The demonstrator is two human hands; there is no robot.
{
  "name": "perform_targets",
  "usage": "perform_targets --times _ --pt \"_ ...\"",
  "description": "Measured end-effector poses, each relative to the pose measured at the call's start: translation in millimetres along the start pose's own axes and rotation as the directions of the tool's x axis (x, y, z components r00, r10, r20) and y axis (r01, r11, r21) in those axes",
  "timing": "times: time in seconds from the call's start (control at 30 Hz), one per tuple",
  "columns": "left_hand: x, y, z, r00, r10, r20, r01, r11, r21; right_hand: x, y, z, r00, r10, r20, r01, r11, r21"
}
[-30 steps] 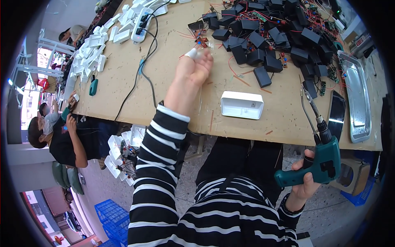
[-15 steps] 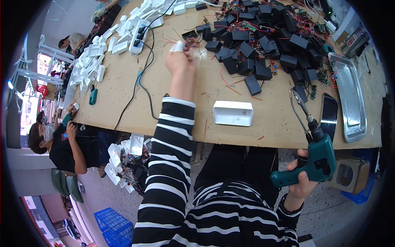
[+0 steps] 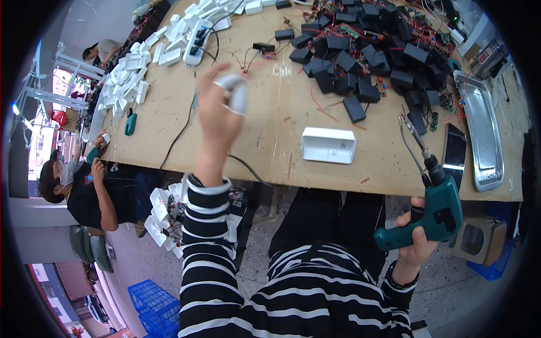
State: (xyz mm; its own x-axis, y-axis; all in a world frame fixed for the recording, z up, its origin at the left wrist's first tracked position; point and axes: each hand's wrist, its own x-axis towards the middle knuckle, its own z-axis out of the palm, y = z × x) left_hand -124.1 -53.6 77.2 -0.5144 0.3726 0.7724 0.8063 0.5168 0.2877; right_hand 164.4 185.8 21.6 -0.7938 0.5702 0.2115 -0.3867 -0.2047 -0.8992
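Observation:
My right hand [image 3: 417,248] grips a green soldering gun [image 3: 442,214] by its handle, with the metal tip and thin feed tube pointing up over the table's front edge. My left hand [image 3: 220,115] hangs over the left part of the table, smeared by motion. White coverings show on some of its fingers; whether it holds anything is unclear. Between my hands an open white plastic case [image 3: 328,145] lies near the front edge. Beyond my left hand lies a small black box [image 3: 263,47] with red wires and a small board.
Black boxes [image 3: 369,93] with boards and wires are heaped at back right, beside a metal tray [image 3: 479,135] and a dark flat panel [image 3: 454,147]. White cases [image 3: 127,79], a power strip [image 3: 197,42] and black cables lie at left. A co-worker [image 3: 84,186] sits at far left.
My left hand has drawn back toward me and left, away from the small black box. A black cable near the front edge now bends further right. The soldering gun stays nearly in place.

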Motion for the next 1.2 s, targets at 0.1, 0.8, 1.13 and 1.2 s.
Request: perform_targets --times 0.1,0.8,1.13,1.2 --pt "-45 29 13 0.975 -0.005 0.223 0.058 0.972 -0.229 -2 3 7 0.999 0.030 0.015 -0.030 0.999 0.018" --pt "-85 91 32 0.931 0.030 0.363 0.161 0.860 -0.484 31 48 63 0.959 0.284 0.008 -0.279 0.939 0.202" --pt "-92 100 50 0.974 -0.025 0.224 0.098 0.942 -0.322 41 53 69 0.954 0.301 0.004 -0.294 0.930 0.223" --pt "-92 101 50 0.978 -0.007 0.211 0.072 0.951 -0.300 42 52 69 0.952 0.306 -0.005 -0.297 0.928 0.226"
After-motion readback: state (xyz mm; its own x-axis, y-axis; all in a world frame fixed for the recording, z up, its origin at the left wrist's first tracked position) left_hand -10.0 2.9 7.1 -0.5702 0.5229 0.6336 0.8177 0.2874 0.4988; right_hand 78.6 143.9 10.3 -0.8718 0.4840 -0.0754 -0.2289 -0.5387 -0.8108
